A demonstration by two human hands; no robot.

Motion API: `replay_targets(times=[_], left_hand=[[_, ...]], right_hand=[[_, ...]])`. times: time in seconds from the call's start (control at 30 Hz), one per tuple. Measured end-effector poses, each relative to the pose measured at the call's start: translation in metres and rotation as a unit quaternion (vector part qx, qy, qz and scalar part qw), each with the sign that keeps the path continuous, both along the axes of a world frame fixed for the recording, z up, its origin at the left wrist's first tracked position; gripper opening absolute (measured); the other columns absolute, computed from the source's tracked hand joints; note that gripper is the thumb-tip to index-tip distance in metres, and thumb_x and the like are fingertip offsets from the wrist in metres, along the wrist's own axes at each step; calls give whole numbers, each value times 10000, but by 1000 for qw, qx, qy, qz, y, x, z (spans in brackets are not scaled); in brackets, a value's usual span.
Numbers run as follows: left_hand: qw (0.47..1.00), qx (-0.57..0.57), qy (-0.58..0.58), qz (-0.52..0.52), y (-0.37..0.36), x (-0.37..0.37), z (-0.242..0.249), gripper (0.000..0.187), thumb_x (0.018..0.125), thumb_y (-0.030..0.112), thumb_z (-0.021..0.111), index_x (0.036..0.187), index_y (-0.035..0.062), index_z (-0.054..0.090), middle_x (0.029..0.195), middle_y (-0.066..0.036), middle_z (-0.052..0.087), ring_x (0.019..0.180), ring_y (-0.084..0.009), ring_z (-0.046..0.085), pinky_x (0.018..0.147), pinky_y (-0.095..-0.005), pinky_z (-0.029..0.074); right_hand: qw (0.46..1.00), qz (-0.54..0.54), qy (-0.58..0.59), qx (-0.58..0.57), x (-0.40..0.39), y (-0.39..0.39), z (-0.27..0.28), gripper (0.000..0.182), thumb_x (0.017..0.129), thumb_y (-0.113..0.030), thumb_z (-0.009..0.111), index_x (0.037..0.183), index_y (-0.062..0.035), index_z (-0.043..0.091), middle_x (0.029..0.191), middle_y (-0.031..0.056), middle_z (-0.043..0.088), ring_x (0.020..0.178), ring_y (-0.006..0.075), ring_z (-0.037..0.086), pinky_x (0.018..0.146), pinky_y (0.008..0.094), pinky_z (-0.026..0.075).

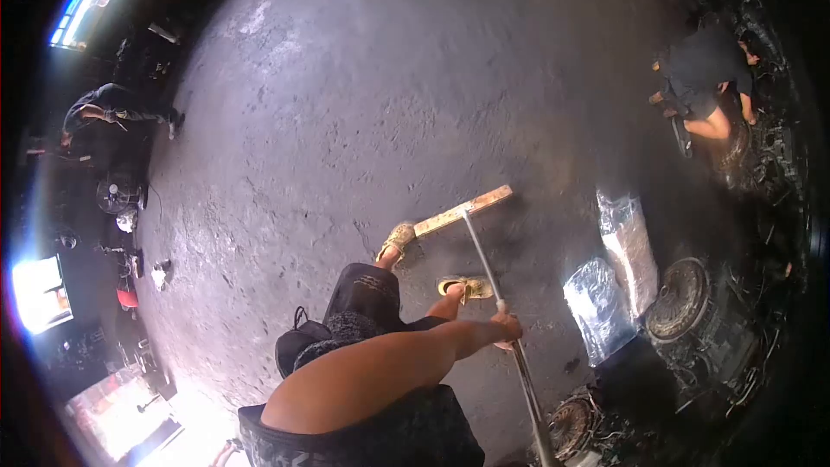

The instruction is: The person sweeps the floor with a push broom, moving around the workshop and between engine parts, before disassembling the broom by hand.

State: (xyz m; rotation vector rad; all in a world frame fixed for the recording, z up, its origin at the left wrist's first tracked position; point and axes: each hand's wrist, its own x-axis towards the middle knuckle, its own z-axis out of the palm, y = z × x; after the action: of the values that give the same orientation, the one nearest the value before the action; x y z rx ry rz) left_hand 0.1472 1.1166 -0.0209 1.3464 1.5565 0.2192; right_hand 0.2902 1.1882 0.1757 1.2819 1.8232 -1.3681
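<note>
1. Grip: the person's left hand [507, 329] is wrapped around a long, pale metal pole [489, 272]. The right hand is out of view; its grip cannot be told.
2. Position: the pole ends in a flat, pale, brown-stained crossbar [488, 200], apparently wooden, set low over the dark grey, rough floor [346, 121]. Its near end sits just beside a mottled yellow shoe [398, 240]; contact unclear.
3. Risk, feet: a pull toward the body could knock the crossbar into that shoe or the second mottled yellow shoe [475, 288].
4. Risk, snag: pits and ridges in the floor may catch the crossbar's edge and twist the pole in the grasp.
5. Risk, right side: a wide swing might strike the shiny, plastic-wrapped bundles [596, 307] or the round, grimy metal part [678, 298] toward the floor's right edge.
6. Surface: floor dull overall, with glossy patches, possibly damp, nearer its left edge.
7. Room: dim, with glare from a bright window [43, 294]. One co-worker [705, 60] crouches at the floor's far right corner; another [108, 104] bends beyond its left edge, near a round fan [112, 197].
</note>
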Motion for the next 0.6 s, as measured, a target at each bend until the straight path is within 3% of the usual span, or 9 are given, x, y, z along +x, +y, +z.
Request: replay_targets(times=[0.1,0.23,0.27,0.37,0.5,0.6], left_hand=[[996,24,80,1,32,31,-47,287,761,407,686,966,207,668,1069,-21,639,1174,-284,531,943,-616,358],[981,159,71,91,68,120,-114,224,771,367,672,930,210,687,968,-16,672,1064,-280,599,915,-597,372],[983,149,108,15,79,114,-79,236,768,381,678,944,225,693,985,-29,670,1091,-284,590,910,-593,379],[994,43,49,-92,125,120,1,265,841,338,612,1017,152,678,1050,-47,642,1124,-258,552,966,-560,352],[993,80,32,-82,173,150,22,374,848,371,629,1154,158,609,1161,-49,603,1150,-272,542,977,-552,356],[987,-9,9,-159,211,132,7,543,803,406,696,1270,171,553,1229,-47,583,1218,-287,510,968,-575,372]], right_hand=[[996,78,38,22,-29,4,-24,391,839,-242,730,1161,-33,655,649,9,569,496,81,455,440,272,366],[996,78,15,43,38,76,14,390,826,-236,736,1145,-27,652,663,21,573,491,92,467,430,277,372],[996,67,-8,51,68,99,27,390,823,-235,737,1142,-26,652,666,24,574,490,95,469,427,278,374],[993,27,-89,76,165,155,65,390,813,-230,741,1130,-22,650,676,32,577,487,104,478,419,281,379],[980,-28,-162,114,268,204,122,390,800,-224,746,1115,-17,647,689,44,581,482,116,490,408,286,385],[978,-64,-154,129,297,221,144,390,790,-220,750,1103,-13,645,699,53,584,479,125,498,400,289,390]])
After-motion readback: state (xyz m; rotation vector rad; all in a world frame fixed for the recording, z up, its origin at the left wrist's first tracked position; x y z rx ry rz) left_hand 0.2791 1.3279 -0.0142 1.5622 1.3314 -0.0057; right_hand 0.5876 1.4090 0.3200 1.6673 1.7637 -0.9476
